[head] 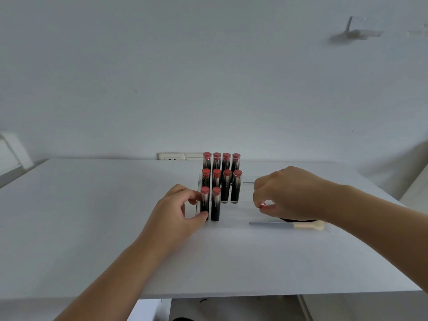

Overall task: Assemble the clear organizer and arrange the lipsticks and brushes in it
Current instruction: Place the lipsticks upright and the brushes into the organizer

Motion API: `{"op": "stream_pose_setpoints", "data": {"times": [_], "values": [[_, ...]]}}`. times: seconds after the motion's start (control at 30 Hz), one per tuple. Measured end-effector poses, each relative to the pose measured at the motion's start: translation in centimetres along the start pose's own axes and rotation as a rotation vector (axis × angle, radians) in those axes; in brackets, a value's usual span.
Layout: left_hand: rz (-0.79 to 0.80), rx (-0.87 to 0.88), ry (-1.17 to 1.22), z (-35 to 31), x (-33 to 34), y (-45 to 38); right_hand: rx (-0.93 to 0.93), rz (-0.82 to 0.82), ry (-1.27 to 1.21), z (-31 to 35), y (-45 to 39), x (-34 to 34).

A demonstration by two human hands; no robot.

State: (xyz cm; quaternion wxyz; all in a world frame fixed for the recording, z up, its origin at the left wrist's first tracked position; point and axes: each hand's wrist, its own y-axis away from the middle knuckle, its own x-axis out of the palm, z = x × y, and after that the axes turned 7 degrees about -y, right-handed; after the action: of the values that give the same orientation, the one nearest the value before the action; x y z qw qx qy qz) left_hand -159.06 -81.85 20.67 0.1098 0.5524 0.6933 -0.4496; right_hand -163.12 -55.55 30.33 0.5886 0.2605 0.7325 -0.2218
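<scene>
On the white table (92, 216) stood the clear organizer (247, 179), a see-through rack with steps going up toward the wall. Ten lipsticks stood upright in it, all on its left part. Four were in the back row (221, 162), four in the middle row (221, 181), and two in the front row (210, 203). Each one had a dark body and a red top under a clear cap.

The left hand (178, 214) was at the front left corner of the rack. Its fingers were curled, and its thumb and fingertips touched the front-left lipstick (204, 202) — it looked like a pinch on that tube, low down and near the top.

The right hand (289, 193) was over the right part of the rack, where the slots had no lipsticks. Its fingers were bent tight together, and a small red and shiny bit (262, 204) peeked out between the fingertips. It looked like the top of one more lipstick, held in the hand, but most of it was hidden.

Just in front of the right hand lay a brush (287, 225) flat on the table, with a gray handle and pale bristles pointing right. Something black (298, 220) lay under the wrist, too hidden to tell what it was.

A white wall socket (180, 156) showed on the wall behind the table.
</scene>
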Motion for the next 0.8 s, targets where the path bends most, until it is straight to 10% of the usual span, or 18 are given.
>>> {"op": "stream_pose_setpoints", "data": {"times": [0.4,0.8], "values": [[-0.008,-0.009,0.001,-0.2,0.0,0.0,0.189,-0.509,-0.703,1.3,0.6,1.1],[-0.01,-0.005,0.005,0.0,0.0,-0.1,0.121,-0.615,-0.676,4.5,-2.5,2.4]]}}
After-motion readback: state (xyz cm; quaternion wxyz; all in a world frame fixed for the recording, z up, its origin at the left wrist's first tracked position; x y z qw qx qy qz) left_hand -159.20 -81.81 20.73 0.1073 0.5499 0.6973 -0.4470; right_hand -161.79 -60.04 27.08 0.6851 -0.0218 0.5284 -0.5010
